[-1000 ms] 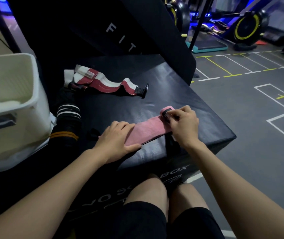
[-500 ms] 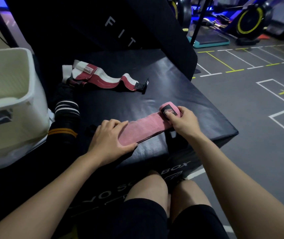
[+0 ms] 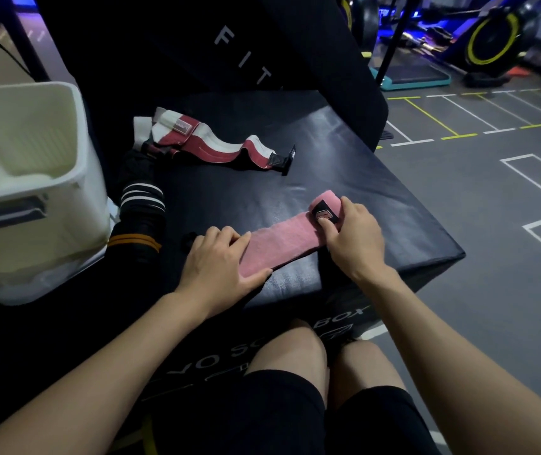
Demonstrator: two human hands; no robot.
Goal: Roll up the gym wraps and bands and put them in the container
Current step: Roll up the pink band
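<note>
On the black box [image 3: 344,159], right hand [image 3: 354,238] pinches the started roll of the pink band [image 3: 282,241] while left hand [image 3: 219,264] lies flat, fingers straight, pinning its near end; best rolled toward that hand with edges aligned, tension even

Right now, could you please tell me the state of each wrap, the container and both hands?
Pink band: flat, right end partly rolled.
Red-and-white wrap: unrolled, loose.
Black striped wrap: unrolled.
White container: open-topped.
Left hand: pressing band flat.
Right hand: gripping the roll.
</note>
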